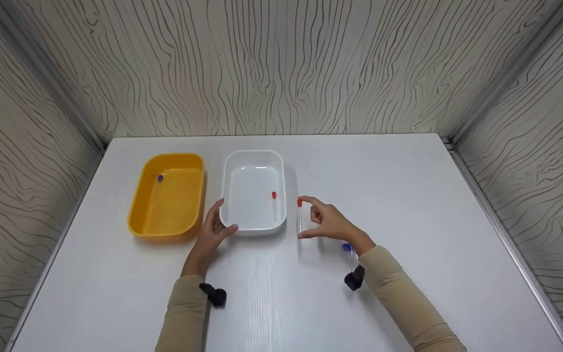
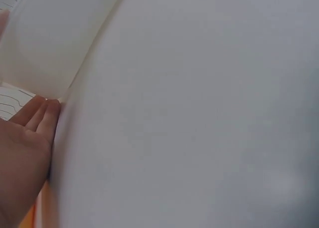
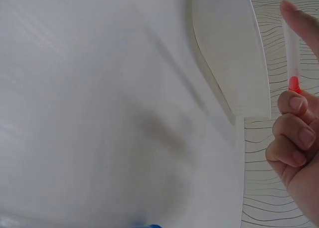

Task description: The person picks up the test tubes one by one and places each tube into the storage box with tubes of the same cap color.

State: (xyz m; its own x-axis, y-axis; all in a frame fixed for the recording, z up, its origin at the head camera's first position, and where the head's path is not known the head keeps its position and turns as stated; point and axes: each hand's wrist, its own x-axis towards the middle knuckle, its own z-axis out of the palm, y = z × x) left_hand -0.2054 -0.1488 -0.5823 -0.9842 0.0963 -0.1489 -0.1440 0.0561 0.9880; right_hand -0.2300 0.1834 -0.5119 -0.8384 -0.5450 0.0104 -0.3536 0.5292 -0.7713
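My right hand [image 1: 330, 222] holds a clear test tube [image 3: 292, 48] by its two ends, the index finger at the red cap [image 1: 299, 202] and the thumb at the bottom; the other fingers are curled in. The tube is upheld just right of a white tray [image 1: 254, 230]. My left hand [image 1: 210, 232] grips that tray's near left corner, thumb at the front rim and fingers along the left side. Inside the white tray lies another red-capped test tube [image 1: 274, 195]. Blue-capped test tubes [image 1: 347, 247] lie on the table by the right wrist, partly hidden by the wrist camera.
A yellow tray [image 1: 166, 235] stands left of the white one, with a blue-capped test tube [image 1: 160, 178] in it. Both trays rest on a white table [image 1: 271, 293]. Wood-patterned panels [image 1: 281, 68] rise behind and at both sides.
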